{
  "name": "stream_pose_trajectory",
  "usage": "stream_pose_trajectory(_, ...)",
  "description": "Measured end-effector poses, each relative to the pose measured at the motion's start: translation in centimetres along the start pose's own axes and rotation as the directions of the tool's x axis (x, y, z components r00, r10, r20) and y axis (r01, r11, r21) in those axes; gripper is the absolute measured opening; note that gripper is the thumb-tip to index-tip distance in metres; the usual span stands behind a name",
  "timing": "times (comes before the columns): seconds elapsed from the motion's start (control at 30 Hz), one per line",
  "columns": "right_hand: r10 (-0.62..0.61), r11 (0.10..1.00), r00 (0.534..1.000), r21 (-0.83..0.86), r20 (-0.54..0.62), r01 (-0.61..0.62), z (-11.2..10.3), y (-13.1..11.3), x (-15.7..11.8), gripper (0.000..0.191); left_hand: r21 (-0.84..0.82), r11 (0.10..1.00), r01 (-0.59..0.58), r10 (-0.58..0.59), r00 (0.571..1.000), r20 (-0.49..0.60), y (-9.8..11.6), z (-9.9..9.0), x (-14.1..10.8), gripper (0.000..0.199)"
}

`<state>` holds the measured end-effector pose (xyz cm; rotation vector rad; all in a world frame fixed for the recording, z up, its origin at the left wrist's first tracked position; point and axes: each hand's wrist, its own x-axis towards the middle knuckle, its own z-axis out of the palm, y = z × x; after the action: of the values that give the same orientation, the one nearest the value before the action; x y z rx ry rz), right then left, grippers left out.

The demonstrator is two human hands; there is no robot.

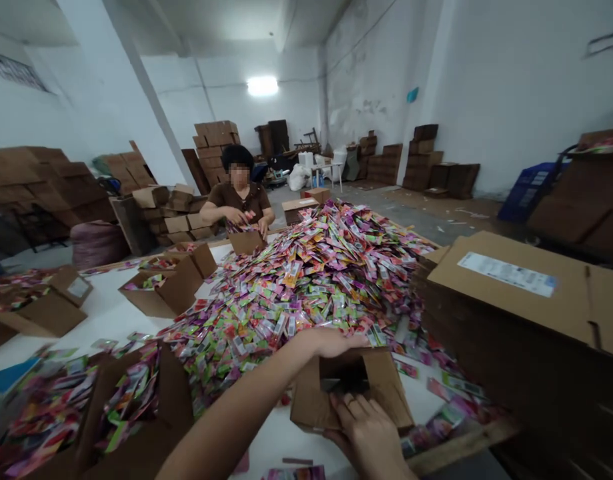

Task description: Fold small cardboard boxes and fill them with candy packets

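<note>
A small brown cardboard box (306, 400) sits in front of me on the white table, its top open and the inside dark. My left hand (336, 342) reaches across to the box's far edge and holds it there, its fingers partly hidden. At the near edge, my right hand (363, 423), with a ring on one finger, is closed over the cardboard, fingertips at the opening. Just beyond the box rises a large heap of small colourful packets (306, 293). More loose packets (446, 417) lie right of the box.
Boxes filled with packets stand left, including one near box (173, 393) and one farther box (173, 290). A large carton (506, 293) stands close on the right. Across the table a co-worker (241, 200) handles packets over a small box (247, 243). A wooden table edge (461, 447) runs lower right.
</note>
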<state>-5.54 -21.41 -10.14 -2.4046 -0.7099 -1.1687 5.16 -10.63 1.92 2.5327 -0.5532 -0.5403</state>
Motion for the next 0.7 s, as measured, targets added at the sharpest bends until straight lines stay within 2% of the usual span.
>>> stream_pose_trajectory(0.07,0.004,1.0,1.0,0.02,0.026,-0.004,-0.7,-0.3,0.3,0.046,0.138,0.99,-0.019,0.013,0.999,0.039,-0.4,1.3,-1.0,0.075)
stream_pose_trajectory(0.17,0.005,1.0,0.997,0.025,0.072,-0.007,-1.7,-0.4,1.0,0.044,0.362,0.932,-0.02,0.058,0.994,-0.093,-0.7,2.9,-1.7,0.084)
stream_pose_trajectory(0.23,-0.004,1.0,0.995,0.016,0.095,0.003,-2.1,-0.2,1.4,0.045,0.406,0.914,-0.016,0.09,0.982,-0.164,-1.0,3.6,-1.5,0.083)
stream_pose_trajectory(0.4,-0.013,1.0,0.992,-0.02,0.126,0.016,-1.9,0.0,1.7,0.043,0.487,0.873,-0.023,0.14,0.969,-0.203,-1.5,4.4,0.1,0.082)
stream_pose_trajectory(0.53,-0.027,0.998,0.991,-0.053,0.133,0.034,-1.5,0.2,1.6,0.035,0.451,0.892,-0.025,0.155,0.955,-0.253,-1.6,4.0,0.6,0.078)
stream_pose_trajectory(0.63,-0.047,0.997,0.987,-0.059,0.154,0.057,-1.8,0.9,1.2,0.031,0.308,0.935,-0.174,0.268,0.917,-0.296,-1.4,3.0,-0.9,0.062)
stream_pose_trajectory(0.7,-0.081,0.995,0.981,-0.049,0.177,0.091,-2.1,1.7,0.5,0.03,0.189,0.948,-0.257,0.303,0.909,-0.286,-1.4,2.6,-2.9,0.068)
